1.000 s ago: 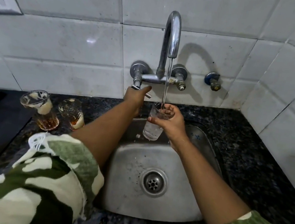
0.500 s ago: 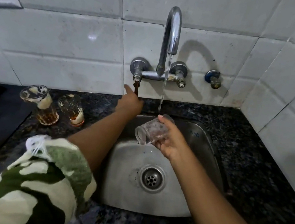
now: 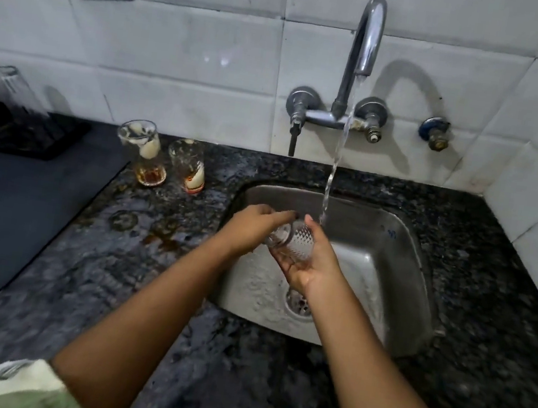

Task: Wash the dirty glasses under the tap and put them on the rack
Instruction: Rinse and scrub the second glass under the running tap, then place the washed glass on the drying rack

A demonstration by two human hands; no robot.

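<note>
While water runs from the tap (image 3: pixel 367 37) into the sink (image 3: pixel 391 255), I log what is in hand. Item: one small clear glass (image 3: pixel 294 238) with a diamond-cut wall, lying on its side over the basin, just left of the stream and not under it. My right hand (image 3: pixel 307 264) cradles it from below, palm up, thumb curled round the patterned wall. My left hand (image 3: pixel 254 226) comes in from the left with fingers laid over and about the mouth end; whether any go inside, I cannot tell. Both hands thus meet on the one glass, close together. Handling, as I judge it: light, rigid, brittle, and slick when wet, so a knock on the steel basin or a slip would be the risk. The cut pattern should give the best purchase, so I would hold round the wall rather than by the thin rim. Pose: both forearms reach forward from the near edge of the desk (image 3: pixel 113 268) and converge above the drain (image 3: pixel 298 304), wrists low. Still to wash: two dirty glasses (image 3: pixel 163 158) standing side by side on the desk left of the sink, with brown dregs and pale residue. At far left a dark rack (image 3: pixel 18 130) appears to carry one glass already, blurred.
</note>
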